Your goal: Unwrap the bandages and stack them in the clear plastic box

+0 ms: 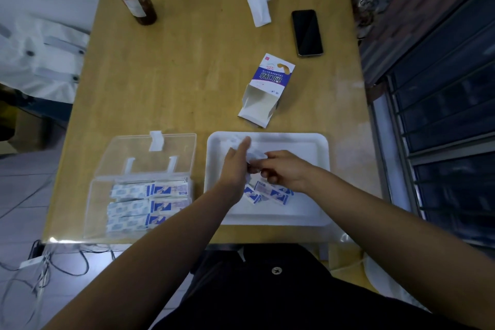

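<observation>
Both hands were over one white rectangular plastic tray (308, 142) at the tabletop's front edge. The right hand (284, 169) pinched one blurred white paper scrap (255, 155); the left hand (235, 169) lay against it, fingers straight, its grip hidden. About four blue-and-white bandage packets (270, 193) lay beneath, partly covered by the hands. At the front-left corner, one clear plastic box (99, 201), lid open, held three rows of stacked packets (150, 205). Farther back lay one opened carton (267, 83), one black phone (306, 32), one white tissue (257, 5) and one glass bottle (139, 5), cut off above.
</observation>
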{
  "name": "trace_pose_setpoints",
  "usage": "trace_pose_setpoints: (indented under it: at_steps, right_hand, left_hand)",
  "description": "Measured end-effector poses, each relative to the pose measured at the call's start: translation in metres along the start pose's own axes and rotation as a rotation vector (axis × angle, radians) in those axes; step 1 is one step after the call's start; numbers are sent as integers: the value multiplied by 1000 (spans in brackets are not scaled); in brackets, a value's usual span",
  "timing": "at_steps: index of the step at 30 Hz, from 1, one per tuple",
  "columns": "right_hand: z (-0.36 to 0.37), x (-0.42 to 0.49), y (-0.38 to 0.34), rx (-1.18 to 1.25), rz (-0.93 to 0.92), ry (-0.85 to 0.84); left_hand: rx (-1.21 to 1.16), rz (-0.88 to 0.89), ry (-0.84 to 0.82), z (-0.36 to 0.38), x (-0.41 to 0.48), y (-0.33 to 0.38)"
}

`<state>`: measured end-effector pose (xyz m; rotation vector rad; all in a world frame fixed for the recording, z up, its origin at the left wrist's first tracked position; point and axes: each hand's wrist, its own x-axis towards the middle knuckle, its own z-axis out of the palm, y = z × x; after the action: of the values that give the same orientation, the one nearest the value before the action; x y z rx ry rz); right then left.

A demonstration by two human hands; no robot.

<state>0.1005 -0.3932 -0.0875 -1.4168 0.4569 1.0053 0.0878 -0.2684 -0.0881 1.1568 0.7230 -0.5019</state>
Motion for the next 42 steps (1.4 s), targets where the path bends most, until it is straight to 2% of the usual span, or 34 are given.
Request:
trace_pose_setpoints:
  at_steps: [3,5,8,11,13,17,19,21,27,31,37,42]
  right_hand:
    - [-2,-2,2,-72,-9,44]
    - [-5,-1,3,-78,-14,99]
    - [-9,-3,5,-73,-12,12]
    - [-12,-5,10,-272,-81,33]
    - [-18,-1,11,-449,-221,156]
    - [-32,9,11,-843,-557,397]
    - [-33,14,14,-997,-629,441]
    - [-30,18,18,-1063,-653,472]
    - [-30,29,30,-1076,-484,439]
    - [-40,30,34,-947,-422,457]
    - [-25,35,29,-869,-473,367]
    - [-23,28,20,-807,-530,376]
  left_hand:
    - [32,62,106,5,-1,-5]
    - [-8,48,36,4,0,-5]
    - [-44,23,-68,3,0,-7]
    - [-47,68,-150,0,-7,-7]
    - [88,150,-125,-7,-7,-8]
    - [599,419,-5,-28,8,-10]
    - [883,468,46,-32,15,-13]
    - [1039,463,98,-33,19,-16]
    - [1097,428,122,-33,26,-27]
    - [1083,438,118,-33,28,-28]
    - [1132,421,63,-23,29,-26]
    - [1177,509,68,-25,21,-12]
